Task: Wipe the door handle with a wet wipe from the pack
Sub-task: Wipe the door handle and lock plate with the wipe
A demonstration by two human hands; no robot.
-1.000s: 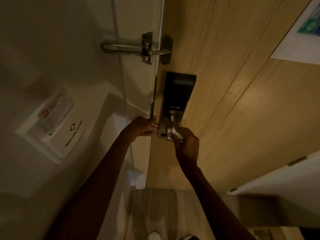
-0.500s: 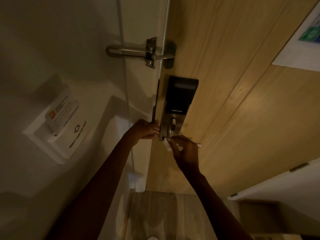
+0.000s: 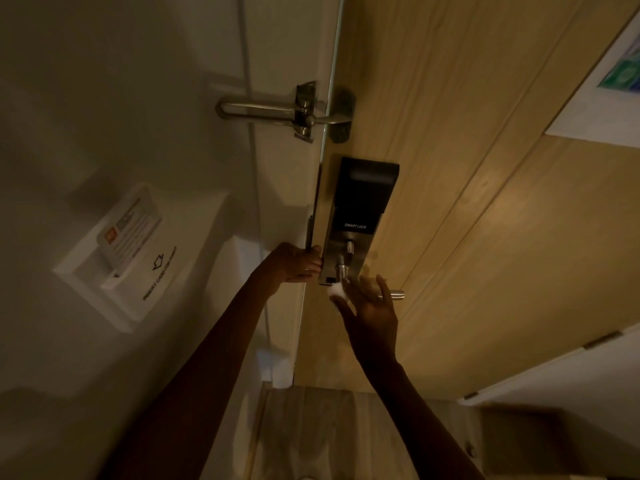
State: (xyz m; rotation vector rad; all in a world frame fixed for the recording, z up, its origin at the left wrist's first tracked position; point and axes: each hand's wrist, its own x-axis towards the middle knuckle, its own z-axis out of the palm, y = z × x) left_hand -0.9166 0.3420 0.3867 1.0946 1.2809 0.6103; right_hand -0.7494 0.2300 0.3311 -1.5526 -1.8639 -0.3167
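Note:
A silver lever door handle (image 3: 393,294) sticks out from the black and steel smart lock (image 3: 360,209) on the wooden door (image 3: 485,220). My right hand (image 3: 370,306) is curled over the handle near its base, with a small white wet wipe (image 3: 335,292) pinched between thumb and fingers; only the handle's tip and neck show. My left hand (image 3: 294,263) grips the door's edge just left of the lock plate. The wipe pack is not in view.
A swing-bar door guard (image 3: 287,112) spans frame and door above the lock. A white key-card holder (image 3: 128,251) with a card is on the left wall. A white panel (image 3: 571,368) stands at lower right. Wood floor (image 3: 329,434) lies below.
My right hand has slid the wipe from the lock's thumb-turn area down to the handle's base and spread its fingers over the lever. My left hand stays on the door edge.

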